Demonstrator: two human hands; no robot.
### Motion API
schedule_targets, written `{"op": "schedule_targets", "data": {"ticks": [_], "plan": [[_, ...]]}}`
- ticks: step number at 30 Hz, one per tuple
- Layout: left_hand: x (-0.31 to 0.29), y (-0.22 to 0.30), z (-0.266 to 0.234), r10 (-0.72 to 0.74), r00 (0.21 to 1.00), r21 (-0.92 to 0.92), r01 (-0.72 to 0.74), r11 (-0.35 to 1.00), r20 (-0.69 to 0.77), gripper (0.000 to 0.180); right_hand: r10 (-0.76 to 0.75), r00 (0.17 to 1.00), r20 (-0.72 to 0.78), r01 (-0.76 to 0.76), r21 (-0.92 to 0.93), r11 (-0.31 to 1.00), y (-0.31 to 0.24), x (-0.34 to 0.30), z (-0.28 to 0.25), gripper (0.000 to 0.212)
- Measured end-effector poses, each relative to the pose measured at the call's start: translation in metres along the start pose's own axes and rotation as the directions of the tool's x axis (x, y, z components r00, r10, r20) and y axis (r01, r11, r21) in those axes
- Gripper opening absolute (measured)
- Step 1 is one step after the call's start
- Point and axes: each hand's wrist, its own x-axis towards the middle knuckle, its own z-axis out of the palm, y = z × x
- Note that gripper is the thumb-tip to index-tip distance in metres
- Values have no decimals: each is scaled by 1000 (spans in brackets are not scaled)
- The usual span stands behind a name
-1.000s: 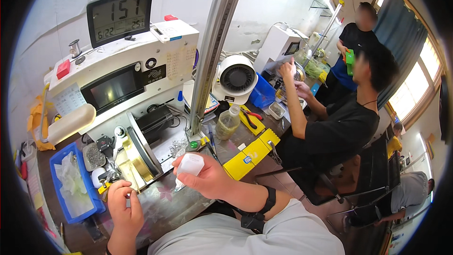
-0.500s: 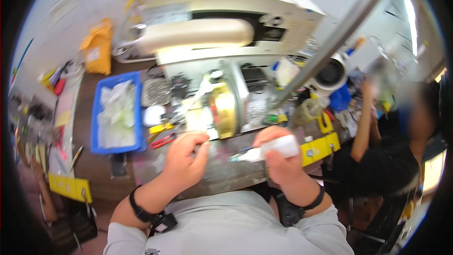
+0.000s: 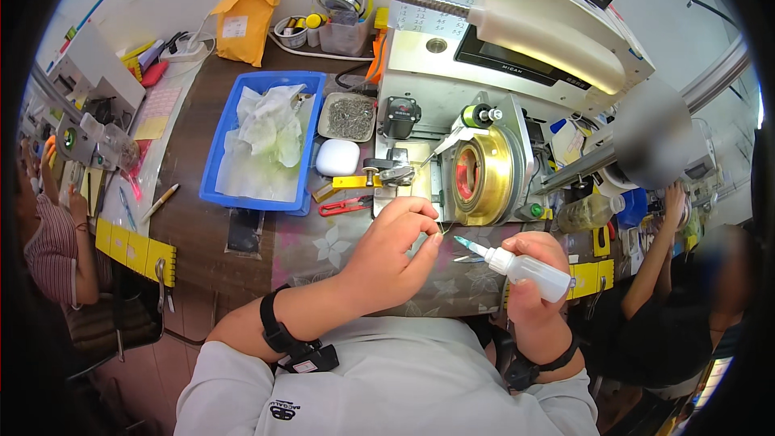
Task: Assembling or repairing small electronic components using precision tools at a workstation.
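My right hand (image 3: 534,278) is wrapped round a small white squeeze bottle (image 3: 539,277). The bottle lies tilted, and its thin greenish needle nozzle (image 3: 470,245) points up and left at my left fingertips without touching them. My left hand (image 3: 395,254) is closed in a pinch, thumb against forefinger. A tiny thin strand seems to show at its fingertips, too small to name. Just beyond both hands stands a machine with a gold-coloured ring-shaped spool (image 3: 483,178). Red-handled pliers (image 3: 345,207) lie beyond my left hand.
A blue tray (image 3: 234,202) with crumpled white sheets stands to the left. Beside it are a dish of small metal parts (image 3: 348,116) and a white rounded case (image 3: 337,158). A lamp (image 3: 549,44) hangs above the machine. Other people sit at either side.
My head view has turned, so the bench sits differently in the picture. The bottle's nozzle now tilts up toward my left hand, and the hands are closer together.
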Motion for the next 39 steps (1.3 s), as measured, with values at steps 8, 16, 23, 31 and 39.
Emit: {"op": "schedule_targets", "data": {"ticks": [8, 16, 23, 31, 39], "plan": [[-2, -4, 2, 19, 1000, -24, -19, 1000, 0, 10, -34, 999, 32, 35, -35, 999, 4, -4, -2, 36], [-1, -4, 1, 13, 1000, -31, -13, 999, 14, 10, -63, 997, 41, 66, -75, 995, 4, -2, -2, 35], [-2, -5, 1, -4, 1000, -29, 4, 1000, 17, 10, -31, 998, 53, 35, -78, 996, 3, -3, -1, 33], [-3, -4, 2, -3, 1000, -33, 3, 999, 9, 10, -7, 998, 60, 13, -101, 995, -2, -1, 0, 31], [-1, -3, 6, 30, 1000, -47, -30, 998, 6, 10, 63, 997, -43, -65, -30, 997, -7, -14, -10, 32]]}}
